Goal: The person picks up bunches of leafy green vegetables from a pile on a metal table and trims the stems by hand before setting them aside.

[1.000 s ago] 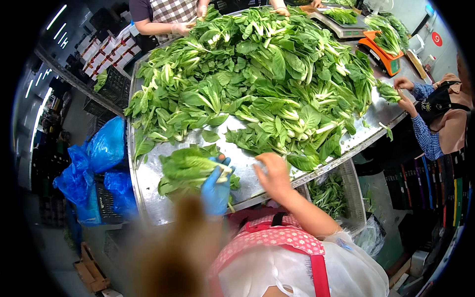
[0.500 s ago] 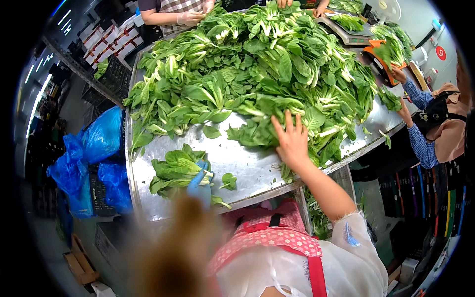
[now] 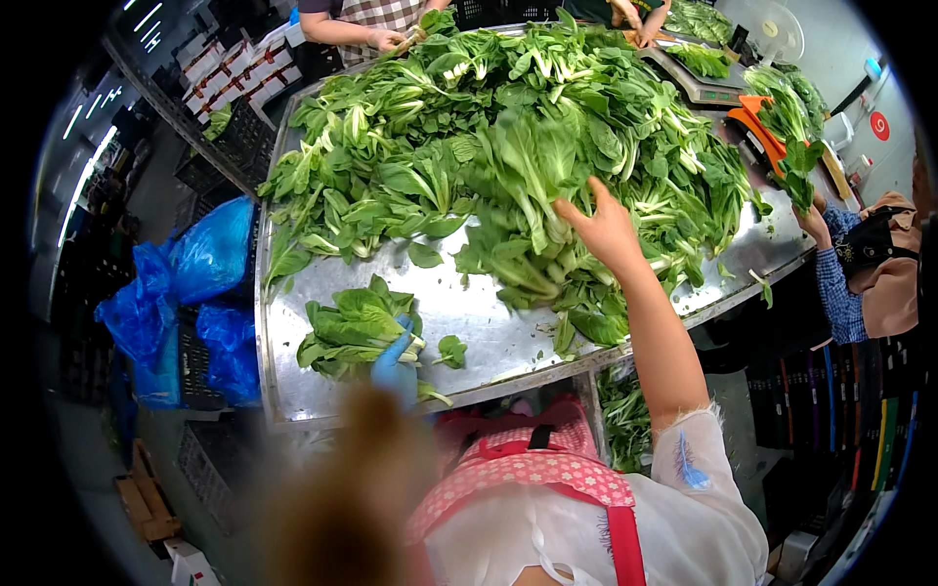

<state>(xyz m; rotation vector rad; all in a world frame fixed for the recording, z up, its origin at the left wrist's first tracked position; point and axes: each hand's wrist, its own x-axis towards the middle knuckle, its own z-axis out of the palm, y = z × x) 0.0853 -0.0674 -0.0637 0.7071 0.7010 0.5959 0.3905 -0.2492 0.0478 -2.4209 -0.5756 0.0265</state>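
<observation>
A big heap of leafy greens with pale stalks (image 3: 391,176) covers the far part of the metal table (image 3: 469,342). Near its front left, my left hand (image 3: 394,366), in a blue glove, is closed round the stalks of a small bunch of greens (image 3: 352,327); a blurred brown shape hides part of that wrist. My bare right hand (image 3: 604,230) reaches to the heap's near side, its visible fingers apart. They touch the edge of some loose greens (image 3: 528,186), slightly blurred and standing up from the heap. A single loose leaf (image 3: 450,352) lies beside my left hand.
Blue plastic bags (image 3: 210,254) and dark crates stand left of the table. Across it, a person in a checked apron (image 3: 376,27) handles greens. At the right, a person in blue checked sleeves (image 3: 835,264) holds greens near an orange device (image 3: 760,132). A scale (image 3: 689,73) sits at the back right.
My right hand has shifted slightly right and up, and the greens beside it have turned upward. My left hand stays on its bunch. The person at the right has moved greens beside the orange device.
</observation>
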